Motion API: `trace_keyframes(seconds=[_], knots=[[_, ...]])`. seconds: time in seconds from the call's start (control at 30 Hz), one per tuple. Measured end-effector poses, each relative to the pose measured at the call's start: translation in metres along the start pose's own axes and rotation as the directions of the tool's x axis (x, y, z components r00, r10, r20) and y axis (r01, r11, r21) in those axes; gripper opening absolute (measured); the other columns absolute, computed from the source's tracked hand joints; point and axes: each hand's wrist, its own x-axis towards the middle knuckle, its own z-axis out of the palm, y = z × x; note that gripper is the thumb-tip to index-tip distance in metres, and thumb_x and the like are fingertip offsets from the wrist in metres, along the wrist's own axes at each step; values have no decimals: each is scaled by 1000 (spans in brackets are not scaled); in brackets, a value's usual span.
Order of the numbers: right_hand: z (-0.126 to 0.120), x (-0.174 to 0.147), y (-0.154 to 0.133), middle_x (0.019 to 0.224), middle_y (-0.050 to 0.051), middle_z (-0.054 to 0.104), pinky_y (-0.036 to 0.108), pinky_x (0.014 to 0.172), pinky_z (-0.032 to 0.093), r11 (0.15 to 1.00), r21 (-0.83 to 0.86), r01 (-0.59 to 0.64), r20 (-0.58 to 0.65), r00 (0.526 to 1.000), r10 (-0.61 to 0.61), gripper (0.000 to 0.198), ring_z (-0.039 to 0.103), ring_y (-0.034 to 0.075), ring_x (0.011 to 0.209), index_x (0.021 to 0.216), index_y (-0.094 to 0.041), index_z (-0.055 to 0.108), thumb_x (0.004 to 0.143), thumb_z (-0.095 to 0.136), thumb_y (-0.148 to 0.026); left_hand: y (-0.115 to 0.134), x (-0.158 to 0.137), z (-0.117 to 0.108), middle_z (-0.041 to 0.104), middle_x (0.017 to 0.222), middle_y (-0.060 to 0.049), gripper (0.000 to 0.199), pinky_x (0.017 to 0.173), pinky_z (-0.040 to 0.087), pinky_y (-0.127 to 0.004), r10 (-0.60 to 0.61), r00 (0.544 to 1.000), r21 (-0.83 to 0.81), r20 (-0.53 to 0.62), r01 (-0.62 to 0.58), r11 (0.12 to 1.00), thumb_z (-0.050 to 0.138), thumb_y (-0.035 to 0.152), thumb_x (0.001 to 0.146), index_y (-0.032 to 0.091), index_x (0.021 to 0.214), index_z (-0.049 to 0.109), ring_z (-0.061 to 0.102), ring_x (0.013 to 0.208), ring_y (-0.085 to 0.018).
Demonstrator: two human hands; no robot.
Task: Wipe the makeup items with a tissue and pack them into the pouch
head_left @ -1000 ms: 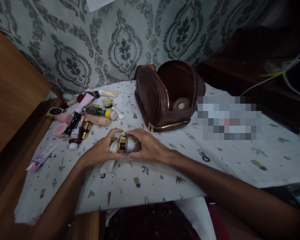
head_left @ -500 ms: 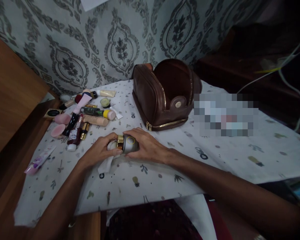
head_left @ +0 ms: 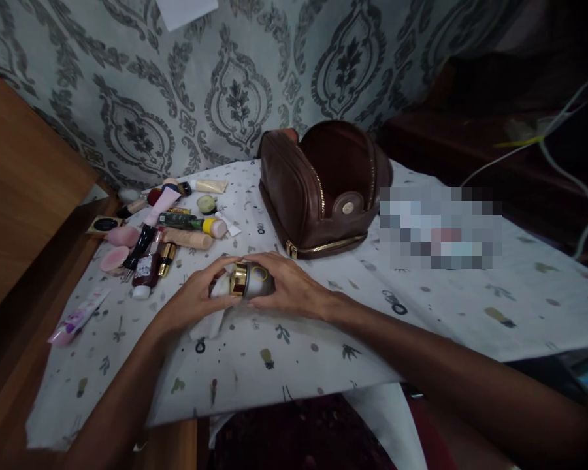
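Observation:
A small silver-grey cosmetic jar (head_left: 258,281) with a shiny gold cap (head_left: 238,279) lies sideways between my hands, just above the cloth. My right hand (head_left: 294,290) is closed around its grey body. At the gold end, my left hand (head_left: 196,294) is closed on a crumpled white tissue (head_left: 220,287), thumb and fingers curved about the cap. Part of the tissue hangs below that hand. Whether the left fingertips touch the cap itself, I cannot tell. Behind the hands stands a brown leather cosmetic bag (head_left: 294,202), its top unzipped and gaping.
Left of the bag lie several cosmetics, among them a dark red bottle (head_left: 146,271), a green bottle (head_left: 179,220) and a pink sponge (head_left: 123,235). A purple-and-white tube (head_left: 78,318) rests near the left edge. A blurred patch (head_left: 441,228) covers something at right.
The jar has turned slightly in my hands, and its gold cap shows more fully. Both hands stay in nearly the same place. The view has shifted a little.

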Motion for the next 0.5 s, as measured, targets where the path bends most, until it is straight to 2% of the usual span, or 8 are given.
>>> trace_keyframes(seconds=[0.07, 0.1, 0.17, 0.23, 0.3, 0.4, 0.47, 0.5], knots=[[0, 0, 1, 132, 14, 59, 50, 102, 46, 1000, -5, -9, -5, 1000, 9, 72, 56, 31, 121, 134, -20, 53, 70, 82, -33, -2, -1, 0, 63, 111, -6, 82, 87, 46, -36, -13, 1000, -64, 0, 13, 998, 71, 45, 79, 27, 148, 30, 59, 100, -26], [0, 0, 1, 133, 14, 58, 50, 102, 46, 1000, -8, -15, -8, 1000, 15, 72, 56, 31, 122, 135, -20, 52, 70, 81, -32, -4, -1, 0, 63, 111, -6, 87, 87, 47, -37, -22, 1000, -75, -10, 21, 997, 73, 45, 78, 27, 150, 27, 60, 100, -26], [1, 0, 1, 136, 15, 57, 50, 102, 46, 1000, -10, -24, -8, 1000, 24, 77, 55, 31, 124, 138, -20, 49, 69, 82, -30, -5, -1, 2, 65, 109, -6, 79, 88, 47, -39, -34, 999, -40, -30, 33, 999, 71, 47, 78, 24, 145, 36, 61, 100, -28], [1, 0, 1, 138, 16, 55, 50, 104, 44, 999, -10, -34, -6, 999, 34, 83, 53, 32, 126, 141, -18, 46, 67, 83, -30, -5, 0, 4, 67, 105, -5, 57, 90, 47, -40, -35, 999, 29, -42, 36, 999, 63, 50, 83, 21, 131, 51, 62, 98, -27], [0, 0, 1, 139, 19, 53, 50, 106, 43, 999, 0, -52, 3, 999, 52, 89, 52, 32, 128, 143, -15, 43, 66, 84, -33, -4, 0, 5, 67, 113, -5, 49, 96, 46, -40, -6, 999, 41, -43, 8, 999, 59, 49, 87, 21, 127, 55, 61, 104, -27], [-2, 1, 0, 139, 19, 53, 49, 104, 44, 995, 30, -96, 16, 995, 96, 91, 54, 32, 126, 145, -15, 40, 67, 83, -35, -5, 1, 5, 49, 146, -9, 69, 108, 39, -42, 45, 998, -62, -52, -48, 997, 67, 45, 84, 27, 145, 40, 50, 129, -30], [-3, 1, -2, 137, 19, 55, 49, 102, 45, 991, 48, -125, 20, 992, 125, 92, 56, 32, 123, 146, -16, 38, 68, 83, -34, -9, 2, 6, 39, 154, -10, 85, 108, 39, -44, 19, 998, -123, -54, -26, 992, 73, 44, 78, 28, 150, 30, 45, 134, -33], [-4, 1, -3, 136, 19, 56, 49, 102, 46, 989, 56, -135, 22, 991, 134, 93, 56, 32, 122, 146, -15, 38, 68, 83, -33, -10, 2, 6, 42, 152, -11, 85, 107, 40, -45, 6, 998, -133, -55, -13, 991, 73, 45, 78, 26, 149, 32, 46, 133, -34]])
